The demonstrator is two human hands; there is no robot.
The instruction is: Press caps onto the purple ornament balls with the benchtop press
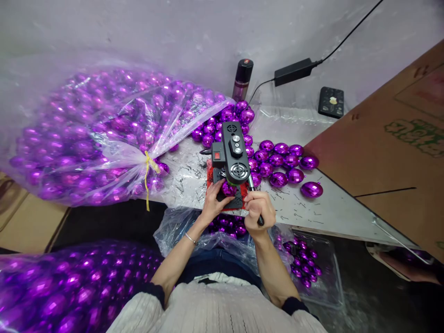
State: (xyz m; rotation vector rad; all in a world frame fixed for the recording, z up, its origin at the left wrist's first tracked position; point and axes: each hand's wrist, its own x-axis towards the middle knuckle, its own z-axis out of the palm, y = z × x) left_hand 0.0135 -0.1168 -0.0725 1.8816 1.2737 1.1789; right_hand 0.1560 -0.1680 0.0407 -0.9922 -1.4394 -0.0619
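Observation:
My left hand pinches a shiny purple faceted ball and holds it under the head of a small black bench machine with a red switch. My right hand is closed around the machine's dark lever handle, just right of the ball. The machine stands on a red and black base at the near edge of the white table. Loose purple balls lie behind and to the right of the machine.
A big clear bag of purple balls, tied with yellow string, fills the table's left. More bagged balls sit at lower left, in my lap and at lower right. A spray can, power adapter, black remote and cardboard box stand behind and right.

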